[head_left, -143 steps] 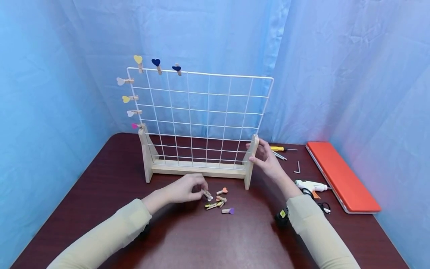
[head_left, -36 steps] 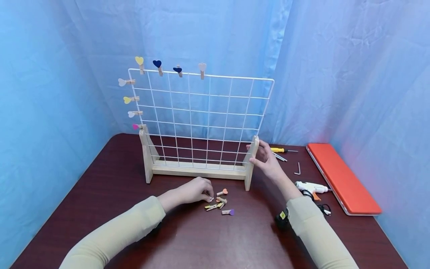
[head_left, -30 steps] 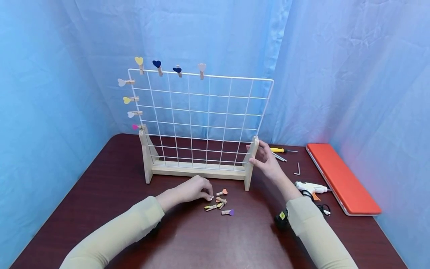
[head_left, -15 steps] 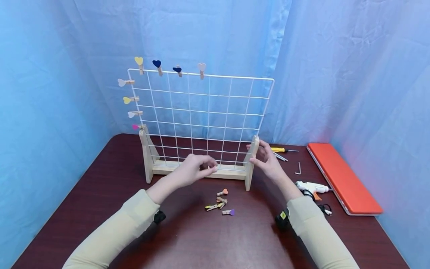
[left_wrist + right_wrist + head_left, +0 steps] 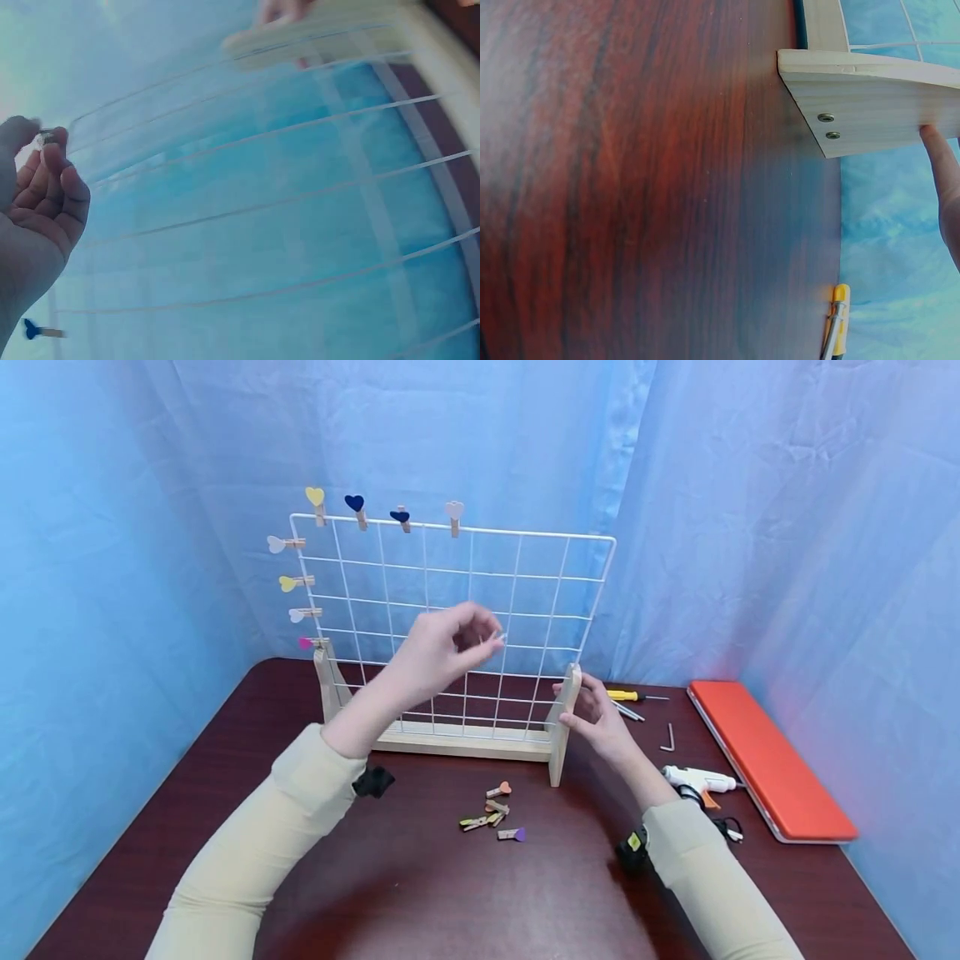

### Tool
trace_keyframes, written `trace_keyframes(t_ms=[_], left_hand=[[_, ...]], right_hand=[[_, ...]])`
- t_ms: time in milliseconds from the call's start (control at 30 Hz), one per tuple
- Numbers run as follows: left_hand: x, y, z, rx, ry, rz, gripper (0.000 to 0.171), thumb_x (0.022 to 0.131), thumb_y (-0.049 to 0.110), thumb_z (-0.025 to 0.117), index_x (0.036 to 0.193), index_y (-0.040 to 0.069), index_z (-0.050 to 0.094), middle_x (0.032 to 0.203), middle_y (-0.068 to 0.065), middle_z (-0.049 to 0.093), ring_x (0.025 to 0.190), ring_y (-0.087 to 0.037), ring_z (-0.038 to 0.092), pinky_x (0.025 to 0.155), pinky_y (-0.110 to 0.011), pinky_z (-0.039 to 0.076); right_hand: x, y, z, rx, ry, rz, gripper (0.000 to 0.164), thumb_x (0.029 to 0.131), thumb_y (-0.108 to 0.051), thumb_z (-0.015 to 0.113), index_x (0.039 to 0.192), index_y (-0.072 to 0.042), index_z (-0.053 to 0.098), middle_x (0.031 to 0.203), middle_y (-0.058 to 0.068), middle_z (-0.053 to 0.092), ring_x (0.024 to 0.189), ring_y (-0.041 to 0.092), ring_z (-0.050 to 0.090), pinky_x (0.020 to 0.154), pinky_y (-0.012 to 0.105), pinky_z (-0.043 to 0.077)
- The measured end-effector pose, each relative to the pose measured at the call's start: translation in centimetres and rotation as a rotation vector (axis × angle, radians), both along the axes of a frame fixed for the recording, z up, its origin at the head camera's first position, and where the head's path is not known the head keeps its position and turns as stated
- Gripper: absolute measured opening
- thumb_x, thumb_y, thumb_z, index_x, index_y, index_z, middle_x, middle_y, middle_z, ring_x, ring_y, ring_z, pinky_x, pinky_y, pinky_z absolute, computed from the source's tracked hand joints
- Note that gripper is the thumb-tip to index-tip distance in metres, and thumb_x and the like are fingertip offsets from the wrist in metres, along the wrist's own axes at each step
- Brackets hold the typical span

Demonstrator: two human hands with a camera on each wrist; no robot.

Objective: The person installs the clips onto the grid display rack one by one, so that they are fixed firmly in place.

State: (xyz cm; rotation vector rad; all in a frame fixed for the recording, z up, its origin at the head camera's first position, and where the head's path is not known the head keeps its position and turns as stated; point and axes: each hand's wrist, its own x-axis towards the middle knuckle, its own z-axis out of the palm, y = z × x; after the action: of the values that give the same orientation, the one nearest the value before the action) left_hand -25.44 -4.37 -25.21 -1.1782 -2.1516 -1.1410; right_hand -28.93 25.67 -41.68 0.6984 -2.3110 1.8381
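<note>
My left hand (image 5: 435, 652) is raised in front of the white wire grid (image 5: 525, 533), pinching a small wooden clothespin (image 5: 46, 138) between thumb and fingertips; a bit of white shows at its end in the head view. My right hand (image 5: 603, 727) holds the right upright of the wooden stand (image 5: 558, 756), thumb in front and fingers behind. Heart-topped clothespins are clipped along the grid's top wire, including a yellow one (image 5: 315, 496), two navy ones and a pale one (image 5: 454, 511). Down its left wire are several more, with a pink one (image 5: 305, 643) lowest.
Several loose clothespins lie before the stand, among them one with an orange heart (image 5: 505, 788) and one with a purple heart (image 5: 519, 834). At right are a yellow screwdriver (image 5: 622, 696), a hex key (image 5: 670, 739), a white glue gun (image 5: 697, 778) and a red case (image 5: 765, 760).
A pale-heart clothespin has appeared on the top wire. My left hand has since picked another clothespin off the table and lifted it up before the grid. My right hand stays on the upright.
</note>
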Motion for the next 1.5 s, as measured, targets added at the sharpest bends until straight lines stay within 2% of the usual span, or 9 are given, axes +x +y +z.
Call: trace_keyframes(t_ms=[167,333,567,733,867,1000,1100,1300,1500], left_hand=[[-0.7,-0.2,4.2,0.056,0.074,0.019,0.018,0.088,0.025,0.054,0.095,0.010,0.063,0.076,0.007,0.060,0.058,-0.006,0.047,0.052,-0.021,0.042],[-1.9,-0.1,8.0,0.085,0.148,0.050,0.017,0.087,0.022,0.057,0.095,0.012,0.067,0.084,0.003,0.061,0.069,-0.006,0.047,0.060,-0.020,0.043],[-3.1,-0.2,11.2,0.014,0.113,0.120,0.016,0.083,0.026,0.061,0.092,0.014,0.067,0.076,0.009,0.063,0.071,0.002,0.051,0.066,-0.016,0.040],[-4.1,-0.4,12.1,-0.064,0.130,0.201,0.019,0.083,0.032,0.060,0.089,0.017,0.069,0.076,0.008,0.063,0.074,0.001,0.049,0.069,-0.018,0.036],[-4.9,-0.4,12.3,-0.120,0.149,0.247,0.021,0.085,0.034,0.057,0.090,0.018,0.071,0.078,0.006,0.062,0.079,-0.005,0.048,0.075,-0.021,0.035],[-5.5,-0.2,12.2,-0.156,0.152,0.272,0.020,0.085,0.032,0.058,0.088,0.019,0.072,0.076,0.008,0.064,0.077,-0.005,0.048,0.074,-0.022,0.035],[-5.6,0.0,12.1,-0.177,0.127,0.290,0.019,0.085,0.032,0.057,0.085,0.020,0.072,0.076,0.008,0.066,0.073,-0.002,0.048,0.070,-0.019,0.035],[-5.6,0.3,11.7,-0.235,0.138,0.302,0.019,0.086,0.029,0.057,0.086,0.018,0.072,0.078,0.007,0.069,0.062,0.000,0.052,0.061,-0.016,0.036],[-5.5,0.4,11.7,-0.252,0.115,0.298,0.021,0.087,0.029,0.056,0.093,0.016,0.071,0.083,0.005,0.069,0.066,-0.003,0.053,0.065,-0.018,0.038]], right_hand=[[-0.1,0.2,0.0,-0.006,-0.001,-0.003,0.064,0.084,-0.005,0.059,0.137,-0.024,0.027,0.132,0.013,0.045,0.124,0.021,0.038,0.092,0.029,0.040],[0.4,-0.1,0.8,-0.022,0.006,0.010,0.064,0.084,0.001,0.056,0.137,-0.020,0.027,0.132,0.021,0.042,0.125,0.030,0.035,0.089,0.024,0.042],[0.6,-0.4,1.2,-0.009,0.014,0.009,0.064,0.084,-0.001,0.057,0.137,-0.017,0.026,0.132,0.023,0.041,0.125,0.032,0.034,0.091,0.026,0.039],[0.5,-0.4,1.1,-0.011,0.005,0.006,0.063,0.084,-0.001,0.057,0.137,-0.020,0.027,0.132,0.023,0.041,0.125,0.031,0.035,0.092,0.028,0.039],[0.6,-0.4,1.1,-0.013,0.001,0.002,0.063,0.084,-0.001,0.057,0.136,-0.020,0.027,0.131,0.022,0.042,0.125,0.029,0.036,0.091,0.026,0.039],[0.6,-0.5,1.2,-0.013,0.009,0.007,0.063,0.084,0.000,0.056,0.136,-0.019,0.027,0.131,0.022,0.041,0.124,0.031,0.035,0.091,0.026,0.039],[0.6,-0.6,1.3,-0.007,0.019,0.008,0.062,0.084,0.000,0.056,0.137,-0.018,0.027,0.131,0.023,0.041,0.124,0.033,0.035,0.092,0.027,0.039],[0.7,-0.6,1.2,-0.003,0.016,0.002,0.063,0.084,-0.001,0.057,0.136,-0.018,0.027,0.131,0.023,0.042,0.123,0.033,0.036,0.092,0.031,0.038],[0.6,-0.5,1.2,-0.002,0.002,-0.002,0.064,0.084,-0.002,0.058,0.137,-0.020,0.027,0.132,0.020,0.042,0.124,0.030,0.036,0.092,0.029,0.038]])
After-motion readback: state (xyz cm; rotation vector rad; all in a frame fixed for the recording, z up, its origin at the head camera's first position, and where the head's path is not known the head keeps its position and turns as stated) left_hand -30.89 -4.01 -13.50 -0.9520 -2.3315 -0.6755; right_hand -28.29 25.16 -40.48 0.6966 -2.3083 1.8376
